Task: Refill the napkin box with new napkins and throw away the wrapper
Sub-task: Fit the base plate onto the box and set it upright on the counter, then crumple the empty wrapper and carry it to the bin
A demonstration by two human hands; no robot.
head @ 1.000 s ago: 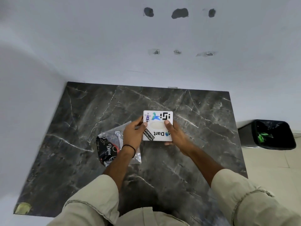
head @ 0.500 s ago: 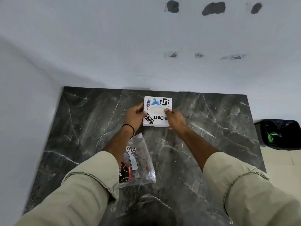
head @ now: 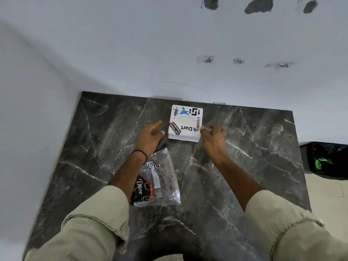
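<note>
A white square napkin box (head: 185, 123) covered in stickers stands on the dark marble table (head: 254, 166), close to the back wall. My left hand (head: 150, 137) hovers just left of the box with its fingers apart, not touching it. My right hand (head: 212, 138) is at the box's near right corner, fingers loosely curled; it is blurred, and I cannot tell if it touches the box. The clear plastic wrapper (head: 160, 178) with black "Dove" print lies flat on the table under my left forearm.
A black waste bin (head: 327, 159) with a dark liner stands on the tiled floor right of the table. White walls close off the table at the back and on the left.
Both hands pushed the box away toward the back wall, then let go of it and drew slightly back. The wrapper stayed on the table.
</note>
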